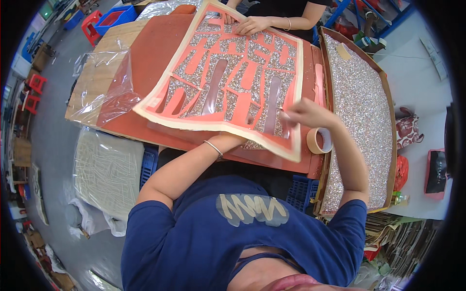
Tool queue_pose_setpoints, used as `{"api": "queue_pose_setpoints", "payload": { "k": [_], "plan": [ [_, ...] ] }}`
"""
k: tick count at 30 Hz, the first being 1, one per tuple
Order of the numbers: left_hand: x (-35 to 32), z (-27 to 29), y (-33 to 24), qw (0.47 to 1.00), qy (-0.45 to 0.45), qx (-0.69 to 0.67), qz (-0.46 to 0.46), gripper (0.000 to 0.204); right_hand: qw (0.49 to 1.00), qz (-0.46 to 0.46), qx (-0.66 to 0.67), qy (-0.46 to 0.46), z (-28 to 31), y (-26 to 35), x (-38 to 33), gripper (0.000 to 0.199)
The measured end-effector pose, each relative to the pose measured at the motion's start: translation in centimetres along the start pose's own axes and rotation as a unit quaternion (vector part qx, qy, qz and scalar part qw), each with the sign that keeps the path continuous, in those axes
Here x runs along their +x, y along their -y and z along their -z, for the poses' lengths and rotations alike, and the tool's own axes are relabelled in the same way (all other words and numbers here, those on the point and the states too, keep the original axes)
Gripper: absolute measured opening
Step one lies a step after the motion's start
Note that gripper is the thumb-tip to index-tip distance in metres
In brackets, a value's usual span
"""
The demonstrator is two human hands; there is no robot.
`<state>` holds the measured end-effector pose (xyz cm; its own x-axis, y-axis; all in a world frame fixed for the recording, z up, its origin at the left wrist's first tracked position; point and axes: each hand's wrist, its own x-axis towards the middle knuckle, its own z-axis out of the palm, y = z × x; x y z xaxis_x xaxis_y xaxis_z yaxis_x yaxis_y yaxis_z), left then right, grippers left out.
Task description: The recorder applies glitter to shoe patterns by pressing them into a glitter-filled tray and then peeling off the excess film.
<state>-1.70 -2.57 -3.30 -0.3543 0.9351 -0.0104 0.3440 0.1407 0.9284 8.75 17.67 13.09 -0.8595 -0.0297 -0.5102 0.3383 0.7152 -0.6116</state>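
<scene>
Now the right hand (pixel 303 114) pinches the glittered coral stencil sheet (pixel 228 77) at its near edge, a tape roll (pixel 318 140) just beside that grip. The left hand (pixel 233 140) slips under the sheet, fingers hidden. A co-worker's hand (pixel 252 24) presses the far end.

A large salmon-pink stencil sheet (pixel 228 72) was seen to be matt and paper-like, edged with cream masking tape. Through its cut-outs a rough, sparkling silver glitter fabric (pixel 361 111) was shown, the same finish as in the cardboard-sided tray alongside. The roll of tape (pixel 318 140) looked like dull beige paper. Crinkled, glossy clear plastic film (pixel 104 82) was laid over a pale wooden board (pixel 109 41).
</scene>
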Motion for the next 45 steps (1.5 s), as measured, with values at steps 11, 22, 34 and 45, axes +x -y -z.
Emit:
{"api": "queue_pose_setpoints", "payload": {
  "k": [11,22,34,45],
  "plan": [
    [0.5,3.3,4.3,0.881,-0.236,0.394,-0.111,0.056,0.868,0.162,-0.350,-0.312,-5.2,-3.7,17.1,0.013],
    [0.2,4.4,1.8,0.847,-0.212,0.477,-0.096,0.044,0.861,0.076,-0.383,-0.325,0.2,0.3,15.4,0.012],
    [3.6,6.2,1.5,0.924,-0.225,0.309,0.001,0.047,0.866,0.154,-0.397,-0.261,-2.3,-1.2,16.1,0.049],
    [5.2,8.2,3.1,0.915,-0.162,0.353,-0.110,0.061,0.864,0.219,-0.231,-0.391,-2.5,-3.5,21.8,0.034]
  ]
}}
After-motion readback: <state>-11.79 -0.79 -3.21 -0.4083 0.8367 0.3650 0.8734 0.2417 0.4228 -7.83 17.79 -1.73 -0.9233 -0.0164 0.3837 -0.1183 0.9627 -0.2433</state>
